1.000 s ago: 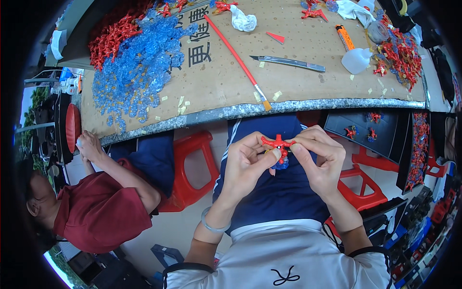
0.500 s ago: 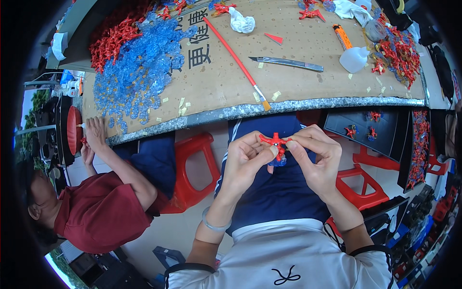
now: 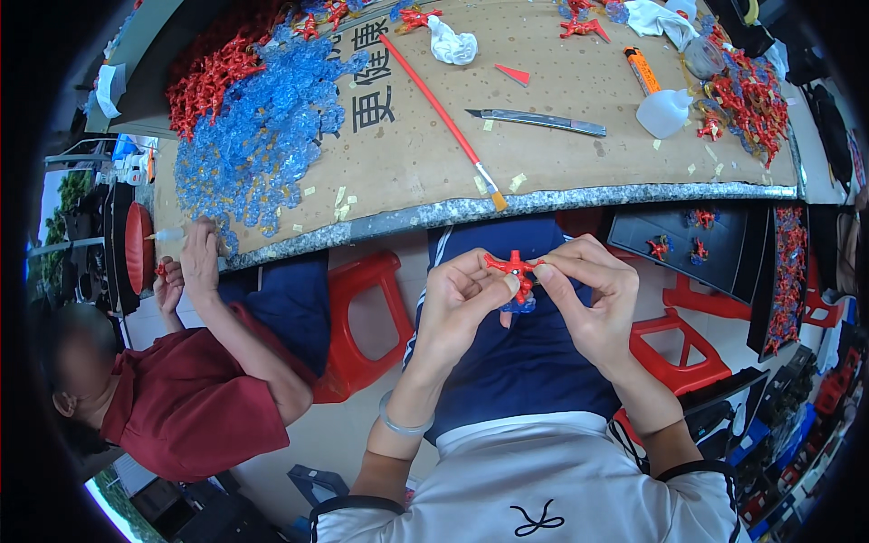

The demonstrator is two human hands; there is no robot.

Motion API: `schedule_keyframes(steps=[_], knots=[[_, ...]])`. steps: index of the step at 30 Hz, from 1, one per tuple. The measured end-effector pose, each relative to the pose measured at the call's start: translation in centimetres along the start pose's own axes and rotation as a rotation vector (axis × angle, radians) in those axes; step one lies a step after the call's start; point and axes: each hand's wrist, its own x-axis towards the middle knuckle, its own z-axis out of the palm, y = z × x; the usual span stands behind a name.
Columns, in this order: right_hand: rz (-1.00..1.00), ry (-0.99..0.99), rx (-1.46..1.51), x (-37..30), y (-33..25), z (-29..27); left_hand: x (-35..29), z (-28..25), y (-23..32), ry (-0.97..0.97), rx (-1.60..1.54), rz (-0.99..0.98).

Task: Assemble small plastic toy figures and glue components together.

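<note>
Cardboard-topped workbench (image 3: 579, 163), red paintbrush (image 3: 438, 110) lying on it. On your side of the workbench, you hold a red-and-blue figure (image 3: 516, 269): left hand (image 3: 460, 303) gripping its body, right hand (image 3: 593, 291) pinching one limb.

Ahead of the hands (image 3: 593, 294), open space leads to the near edge of the surface (image 3: 407, 158), where a red brush (image 3: 441, 113) lies slantwise, bristles at the edge. Left of it, an open lane runs as far as the heap of blue pieces (image 3: 258, 127); right of it, a knife (image 3: 543, 121) lies crosswise, leaving a mostly free strip before the edge. Farther right, a white bottle (image 3: 663, 114) and a red heap (image 3: 753, 104) stand in the way.
</note>
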Motion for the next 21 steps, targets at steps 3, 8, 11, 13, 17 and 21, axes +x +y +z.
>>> schedule_keyframes(steps=[3,8,11,13,17,21], knots=[[-0.009,-0.006,0.003,-0.01,-0.02,-0.06,-0.05,0.08,0.03,0.009,0.002,0.009],[-0.007,-0.013,0.004,0.05,-0.13,-0.13,-0.1,0.03,0.04,0.006,-0.001,0.011],[-0.007,-0.016,0.004,0.06,-0.09,-0.25,-0.07,0.26,0.19,0.011,0.004,0.011],[-0.002,-0.016,0.012,0.03,-0.16,-0.19,-0.12,0.33,0.31,0.018,0.009,0.01],[0.005,-0.016,0.019,-0.03,-0.1,-0.14,-0.19,0.24,0.2,0.017,0.009,0.011],[0.009,-0.02,0.015,-0.03,-0.09,-0.16,-0.2,0.09,0.01,0.012,0.016,0.022]])
